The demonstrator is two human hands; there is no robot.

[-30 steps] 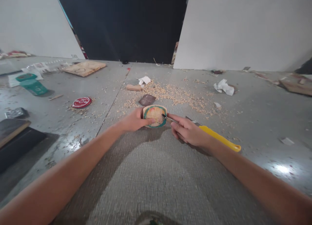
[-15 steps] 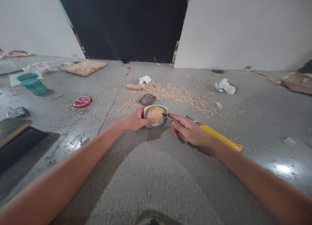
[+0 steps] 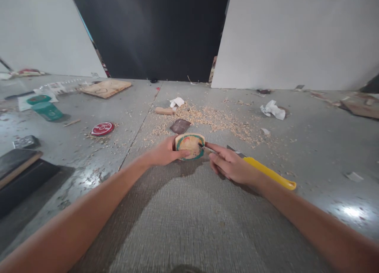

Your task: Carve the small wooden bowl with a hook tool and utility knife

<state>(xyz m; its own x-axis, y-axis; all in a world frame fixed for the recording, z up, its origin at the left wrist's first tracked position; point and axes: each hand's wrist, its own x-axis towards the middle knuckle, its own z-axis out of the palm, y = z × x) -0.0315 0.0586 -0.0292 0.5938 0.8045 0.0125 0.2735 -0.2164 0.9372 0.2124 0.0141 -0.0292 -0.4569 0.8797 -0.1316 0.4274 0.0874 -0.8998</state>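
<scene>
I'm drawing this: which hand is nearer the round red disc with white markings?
Left: the left hand is right of the round red disc, gripping the pale, green-ringed wooden piece; the right hand is farther right, beyond that piece.

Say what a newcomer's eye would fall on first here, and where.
Probably the teal-ringed wooden piece, centre, in the left hand, with the right hand holding a dark-tipped tool at its face. Next, the yellow-handled tool lying just beyond that hand, and the round red lid at left.

Dim, greyish light; glare whitens the floor (image 3: 319, 158) at four and eight o'clock, soft shadows darken five and seven, edges look stretched, slightly blurred.
</scene>
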